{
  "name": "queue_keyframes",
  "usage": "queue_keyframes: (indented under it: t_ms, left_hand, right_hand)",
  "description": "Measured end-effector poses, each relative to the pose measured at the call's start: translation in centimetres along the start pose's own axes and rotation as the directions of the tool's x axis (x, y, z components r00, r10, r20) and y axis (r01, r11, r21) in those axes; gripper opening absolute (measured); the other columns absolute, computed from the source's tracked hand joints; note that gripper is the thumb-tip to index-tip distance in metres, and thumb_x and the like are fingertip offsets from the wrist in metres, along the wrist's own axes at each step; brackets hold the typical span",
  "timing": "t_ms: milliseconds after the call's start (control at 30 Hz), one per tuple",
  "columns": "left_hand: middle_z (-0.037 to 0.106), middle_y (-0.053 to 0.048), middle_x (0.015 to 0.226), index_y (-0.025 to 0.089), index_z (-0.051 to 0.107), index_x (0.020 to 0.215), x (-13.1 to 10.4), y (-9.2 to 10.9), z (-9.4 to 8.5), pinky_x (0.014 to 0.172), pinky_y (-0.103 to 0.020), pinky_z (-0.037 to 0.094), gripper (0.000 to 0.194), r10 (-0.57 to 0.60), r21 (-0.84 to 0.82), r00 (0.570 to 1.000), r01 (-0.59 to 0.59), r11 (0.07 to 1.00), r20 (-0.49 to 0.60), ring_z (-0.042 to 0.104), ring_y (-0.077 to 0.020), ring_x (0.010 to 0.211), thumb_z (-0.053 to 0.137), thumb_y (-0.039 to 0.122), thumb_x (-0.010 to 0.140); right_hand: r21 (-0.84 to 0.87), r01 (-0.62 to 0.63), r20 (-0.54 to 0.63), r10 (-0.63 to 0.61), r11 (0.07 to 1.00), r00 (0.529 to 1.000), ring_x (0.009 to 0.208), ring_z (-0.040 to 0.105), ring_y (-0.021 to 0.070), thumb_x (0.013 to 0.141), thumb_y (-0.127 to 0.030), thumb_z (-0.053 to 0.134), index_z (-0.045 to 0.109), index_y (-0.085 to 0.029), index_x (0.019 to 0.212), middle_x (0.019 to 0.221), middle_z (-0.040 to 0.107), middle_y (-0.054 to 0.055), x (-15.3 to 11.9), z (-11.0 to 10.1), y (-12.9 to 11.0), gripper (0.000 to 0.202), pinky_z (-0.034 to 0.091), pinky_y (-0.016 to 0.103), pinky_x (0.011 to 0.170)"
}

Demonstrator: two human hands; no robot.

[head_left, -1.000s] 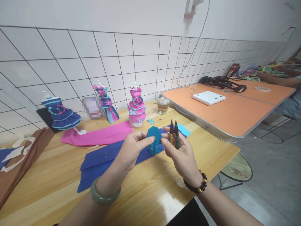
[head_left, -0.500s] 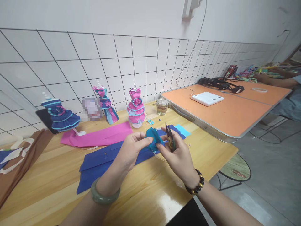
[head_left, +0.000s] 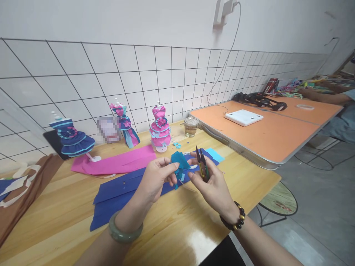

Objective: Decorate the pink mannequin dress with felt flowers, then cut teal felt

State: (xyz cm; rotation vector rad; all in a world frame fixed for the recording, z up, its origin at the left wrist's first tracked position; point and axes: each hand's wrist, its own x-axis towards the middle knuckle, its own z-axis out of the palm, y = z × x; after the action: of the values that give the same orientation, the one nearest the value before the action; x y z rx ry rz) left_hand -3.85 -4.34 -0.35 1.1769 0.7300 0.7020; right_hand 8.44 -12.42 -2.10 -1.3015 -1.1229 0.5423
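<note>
Between thumb and fingers, my left hand (head_left: 157, 177) pinches a teal fabric piece (head_left: 179, 161), its lower part crumpled. My right hand (head_left: 212, 184) holds small pointed snips (head_left: 203, 164) in its palm, blades up, with its thumb and index finger apart beside the teal piece. Below the hands lie dark blue fabric strips (head_left: 116, 195), and a light blue piece (head_left: 215, 155) is at their right end. A pink fabric strip (head_left: 133, 161) lies farther back. Behind it stand a pink miniature dress (head_left: 161, 133), a pink-and-blue one (head_left: 127, 127) and a navy one (head_left: 74, 138).
A lidded glass cup (head_left: 191, 126) stands near the wall. On the adjoining orange table (head_left: 271, 133) are a white box (head_left: 244, 117) and black gear (head_left: 259, 100). Another person's arm (head_left: 324, 95) rests at the far right. Brown fabric (head_left: 30, 190) covers the left side.
My right hand's fingertips have come off the teal piece and moved slightly right with the snips. The teal piece now hangs from my left hand alone, its crumpled lower part showing.
</note>
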Motion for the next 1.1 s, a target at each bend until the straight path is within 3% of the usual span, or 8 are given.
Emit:
queue_keyframes:
  t_ms: [200, 433, 600, 700, 800, 933, 1100]
  left_hand:
    - [0.057, 0.001, 0.043, 0.014, 0.052, 0.064, -0.1, 0.3, 0.3, 0.039, -0.017, 0.04, 0.017, -0.01, -0.007, 1.0, 0.011, 1.0, 0.025, 0.051, -0.0082, 0.038, 0.066, 0.023, 0.066]
    - [0.045, 0.006, 0.032, 0.016, 0.048, 0.061, -0.1, 0.1, 0.0, 0.031, -0.014, 0.027, 0.018, -0.05, -0.02, 0.998, 0.05, 0.999, 0.039, 0.037, -0.0046, 0.027, 0.064, 0.023, 0.067]
    - [0.047, 0.005, 0.036, 0.016, 0.048, 0.06, 0.3, -0.1, -0.3, 0.033, -0.015, 0.029, 0.019, -0.075, -0.095, 0.997, 0.078, 0.992, 0.034, 0.039, -0.005, 0.03, 0.064, 0.023, 0.066]
    - [0.043, 0.006, 0.034, 0.017, 0.046, 0.059, 0.4, 0.0, -0.4, 0.032, -0.015, 0.024, 0.021, -0.06, -0.088, 0.998, 0.059, 0.994, -0.008, 0.035, -0.0044, 0.029, 0.064, 0.024, 0.067]
    - [0.038, 0.008, 0.032, 0.016, 0.046, 0.059, 0.4, 0.0, -0.5, 0.032, -0.015, 0.018, 0.022, -0.006, -0.045, 0.999, 0.004, 0.999, -0.048, 0.029, -0.0027, 0.029, 0.063, 0.025, 0.069]
    - [0.035, 0.009, 0.034, 0.016, 0.046, 0.06, 0.3, 0.0, -0.6, 0.035, -0.015, 0.015, 0.023, 0.052, -0.032, 0.996, -0.055, 0.998, -0.073, 0.025, -0.0015, 0.032, 0.062, 0.026, 0.071]
    - [0.035, 0.008, 0.038, 0.016, 0.044, 0.058, 0.1, 0.1, -0.6, 0.036, -0.016, 0.015, 0.024, 0.063, -0.078, 0.996, -0.068, 0.995, -0.058, 0.024, -0.0023, 0.036, 0.062, 0.025, 0.071]
  right_hand:
    - [0.043, -0.012, -0.064, 0.015, 0.999, 0.998, 0.067, 0.054, 0.0128, 0.075, -0.026, 0.061, 0.049, -0.02, 0.111, 0.089, 0.057, 0.004, 0.1, 0.1, -0.2, 0.038, 0.046, 0.024, 0.054]
    - [0.025, 0.067, -0.062, -0.065, 0.997, 0.996, 0.073, 0.057, 0.0145, 0.078, -0.027, 0.059, 0.048, -0.02, 0.113, 0.087, 0.058, 0.005, 0.1, 0.0, 0.4, 0.037, 0.048, 0.025, 0.059]
    - [-0.002, 0.096, -0.059, -0.096, 0.995, 0.994, 0.078, 0.056, 0.0152, 0.081, -0.028, 0.058, 0.05, -0.021, 0.111, 0.093, 0.058, 0.006, -0.3, -0.4, 0.3, 0.033, 0.047, 0.026, 0.064]
    - [0.054, -0.002, -0.069, 0.006, 0.999, 0.998, 0.065, 0.051, 0.0115, 0.082, -0.032, 0.056, 0.053, -0.02, 0.104, 0.082, 0.055, 0.003, -1.0, -0.7, -0.1, 0.025, 0.042, 0.023, 0.054]
    - [0.184, -0.185, 0.107, 0.167, 0.965, 0.98, 0.049, 0.035, 0.0066, 0.085, -0.039, 0.051, 0.055, -0.018, 0.096, 0.061, 0.041, -0.004, -1.8, -0.8, -0.2, 0.024, 0.028, 0.02, 0.042]
    - [0.367, -0.444, 0.395, 0.295, 0.817, 0.87, 0.041, 0.021, 0.004, 0.09, -0.05, 0.034, 0.056, -0.015, 0.088, 0.055, 0.033, -0.006, -2.4, -0.3, 0.1, 0.041, 0.016, 0.02, 0.039]
    - [0.461, -0.637, 0.529, 0.384, 0.618, 0.756, 0.038, 0.017, 0.0022, 0.09, -0.05, 0.032, 0.056, -0.014, 0.081, 0.052, 0.033, -0.007, -2.4, 0.5, -0.4, 0.044, 0.014, 0.018, 0.038]
